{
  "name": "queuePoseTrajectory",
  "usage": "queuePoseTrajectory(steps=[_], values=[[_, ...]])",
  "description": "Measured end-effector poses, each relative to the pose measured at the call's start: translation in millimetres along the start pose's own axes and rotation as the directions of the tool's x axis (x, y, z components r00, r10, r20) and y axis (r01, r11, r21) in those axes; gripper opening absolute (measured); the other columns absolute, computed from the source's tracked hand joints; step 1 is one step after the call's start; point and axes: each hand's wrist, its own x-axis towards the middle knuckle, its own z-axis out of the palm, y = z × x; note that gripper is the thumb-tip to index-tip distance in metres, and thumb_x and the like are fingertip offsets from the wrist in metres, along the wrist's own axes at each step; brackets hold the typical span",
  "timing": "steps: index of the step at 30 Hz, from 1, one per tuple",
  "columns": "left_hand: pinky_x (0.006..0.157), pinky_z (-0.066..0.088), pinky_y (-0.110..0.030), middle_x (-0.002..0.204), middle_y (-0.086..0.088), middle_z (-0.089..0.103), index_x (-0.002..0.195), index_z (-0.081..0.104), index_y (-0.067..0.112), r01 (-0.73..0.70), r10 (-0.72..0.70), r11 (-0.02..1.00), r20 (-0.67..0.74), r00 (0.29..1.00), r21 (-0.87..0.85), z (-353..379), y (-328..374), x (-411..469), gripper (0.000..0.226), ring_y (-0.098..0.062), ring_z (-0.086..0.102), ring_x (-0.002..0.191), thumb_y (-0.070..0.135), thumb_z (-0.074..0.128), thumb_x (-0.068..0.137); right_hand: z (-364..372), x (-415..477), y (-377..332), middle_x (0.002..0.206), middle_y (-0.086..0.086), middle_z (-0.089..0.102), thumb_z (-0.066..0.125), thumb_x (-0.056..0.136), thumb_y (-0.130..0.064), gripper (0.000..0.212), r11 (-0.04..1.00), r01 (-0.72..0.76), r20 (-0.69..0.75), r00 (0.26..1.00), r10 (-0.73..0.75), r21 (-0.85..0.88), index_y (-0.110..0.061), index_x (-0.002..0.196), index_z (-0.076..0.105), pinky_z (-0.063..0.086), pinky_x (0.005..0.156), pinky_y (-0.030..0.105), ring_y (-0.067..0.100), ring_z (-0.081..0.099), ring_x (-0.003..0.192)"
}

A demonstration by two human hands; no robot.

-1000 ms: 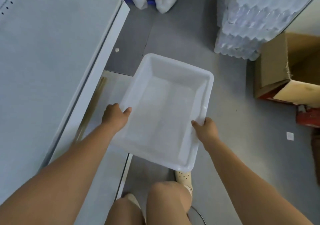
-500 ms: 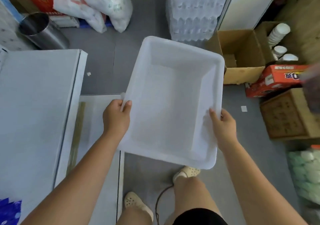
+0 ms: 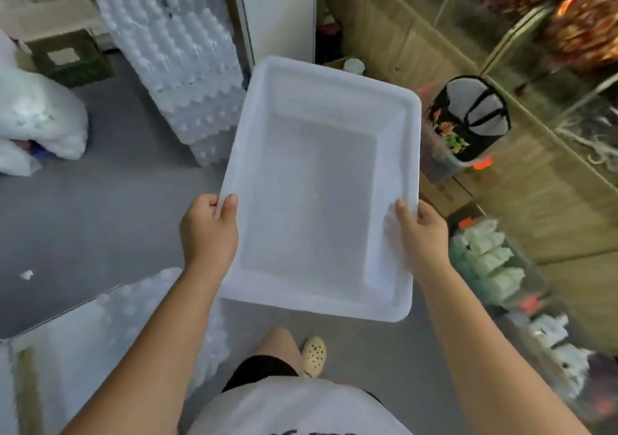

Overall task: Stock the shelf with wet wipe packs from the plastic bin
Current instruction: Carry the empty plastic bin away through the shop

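Note:
I hold a white translucent plastic bin in front of me above the grey floor, and nothing lies inside it. My left hand grips its left rim with the thumb over the edge. My right hand grips the right rim the same way. Pale green and white wipe packs sit on low shelving at the right. The white shelf from before is out of view.
Stacked shrink-wrapped water bottles stand ahead on the left, with more bottle packs at my lower left. A black floral bag hangs at the right by wooden shelving. White sacks lie far left. My foot is below the bin.
I have turned to the right with the bin in both hands. The white shelf has left the view, and the shelving with the bag and packs has come in on the right.

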Motion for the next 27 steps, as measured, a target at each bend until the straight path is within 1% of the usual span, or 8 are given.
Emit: queuePoseTrajectory(steps=[4,6,11,14,16,20,22,27], values=[[0.058,0.035,-0.02,0.082,0.003,0.06,0.099,0.058,0.013,-0.146,0.144,0.989,0.172,0.975,-0.001,65.7,68.0,13.9,0.019,-0.013,0.055,0.072,0.031,0.057,0.103,-60.3,18.3,10.4,0.094,-0.002,0.071,0.057,0.101,-0.039,0.021,0.997,-0.032,-0.179,0.983,0.044,0.07,-0.021,0.104,0.068,0.05,0.067,0.028,0.016,0.068,0.082],[0.063,0.038,-0.024,0.088,0.002,0.062,0.102,0.059,0.014,-0.207,0.205,0.978,0.291,0.934,-0.026,102.2,99.4,17.9,0.019,-0.015,0.057,0.078,0.033,0.056,0.103,-87.7,24.3,17.2,0.094,-0.007,0.072,0.057,0.102,-0.036,0.016,0.991,-0.049,-0.28,0.956,0.082,0.126,-0.025,0.104,0.068,0.049,0.066,0.026,0.011,0.068,0.084],[0.066,0.044,-0.029,0.095,-0.001,0.065,0.104,0.063,0.012,-0.413,0.388,0.907,0.557,0.734,-0.088,199.6,181.9,29.0,0.024,-0.021,0.061,0.088,0.035,0.056,0.103,-140.9,28.8,32.7,0.101,-0.007,0.073,0.057,0.102,-0.037,0.018,0.954,-0.092,-0.532,0.813,0.238,0.287,-0.024,0.108,0.068,0.055,0.072,0.03,0.013,0.07,0.09],[0.08,0.049,-0.037,0.097,-0.001,0.064,0.103,0.063,0.014,-0.546,0.484,0.826,0.668,0.565,-0.137,254.3,233.2,18.3,0.022,-0.024,0.06,0.092,0.036,0.057,0.102,-162.1,19.0,43.1,0.099,-0.01,0.074,0.059,0.101,-0.034,0.011,0.908,-0.081,-0.643,0.68,0.352,0.411,-0.029,0.102,0.069,0.058,0.076,0.033,0.011,0.071,0.09],[0.079,0.044,-0.035,0.097,-0.001,0.062,0.105,0.065,0.011,-0.635,0.539,0.751,0.721,0.436,-0.177,286.7,257.8,-1.8,0.026,-0.022,0.058,0.092,0.035,0.057,0.102,-172.2,3.5,51.9,0.096,-0.011,0.075,0.061,0.1,-0.031,0.009,0.878,-0.06,-0.703,0.575,0.419,0.474,-0.03,0.098,0.069,0.058,0.072,0.03,0.009,0.072,0.086],[0.075,0.035,-0.028,0.097,-0.002,0.063,0.106,0.067,0.008,-0.712,0.574,0.639,0.797,0.187,-0.292,336.8,281.2,-67.6,0.027,-0.017,0.053,0.089,0.033,0.058,0.102,-189.9,-44.7,79.8,0.096,0.016,0.072,0.061,0.098,-0.032,0.025,0.835,-0.07,-0.78,0.321,0.536,0.545,-0.008,0.096,0.066,0.056,0.069,0.04,0.018,0.065,0.076],[0.073,0.033,-0.025,0.096,-0.001,0.061,0.108,0.067,0.005,-0.715,0.55,0.607,0.832,0.064,-0.346,356.2,283.9,-109.3,0.029,-0.017,0.053,0.089,0.032,0.057,0.103,-201.3,-71.4,94.4,0.098,0.024,0.068,0.06,0.096,-0.033,0.03,0.814,-0.082,-0.791,0.197,0.579,0.575,-0.002,0.095,0.063,0.049,0.067,0.037,0.021,0.058,0.073],[0.057,0.035,-0.013,0.088,0.004,0.059,0.104,0.064,0.007,-0.71,0.464,0.559,0.871,-0.16,-0.428,390.8,280.6,-217.0,0.023,-0.014,0.053,0.079,0.029,0.057,0.103,-232.9,-130.3,130.5,0.082,0.01,0.061,0.059,0.099,-0.027,0.026,0.752,-0.052,-0.754,-0.04,0.656,0.657,-0.001,0.095,0.063,0.041,0.064,0.031,0.019,0.054,0.073]])
